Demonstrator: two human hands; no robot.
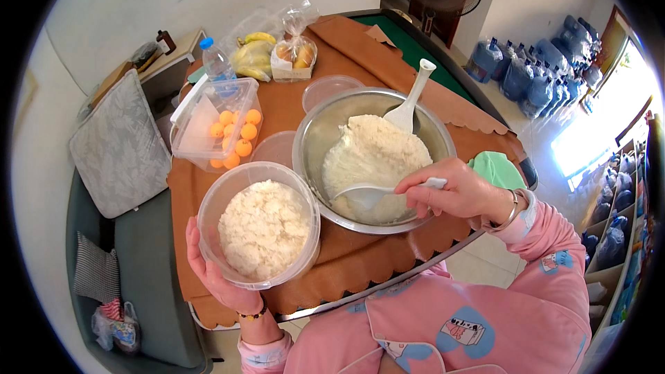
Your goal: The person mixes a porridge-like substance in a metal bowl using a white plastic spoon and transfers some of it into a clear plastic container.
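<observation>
My right hand (449, 189) grips the handle of a white plastic spoon (366, 193), whose bowl lies at the near part of the pale, moist mass (382, 150) in a steel mixing bowl (306, 137). A white rice paddle (410, 101) stands in the same bowl, its handle leaning on the far rim. My left hand (215, 270) curves around the near left side of a clear plastic tub (310, 249), which holds white, crumbly food like cooked rice (262, 228). The tub sits left of the steel bowl, close to it.
Behind the tub stands a clear box (192, 145) with orange balls (243, 147). Two clear round lids (332, 88) lie by the bowl. Farther back are a bottle (215, 62), bananas (254, 57) and bagged fruit (295, 57). Green cloth (496, 169) lies right, on the brown table cover (358, 259).
</observation>
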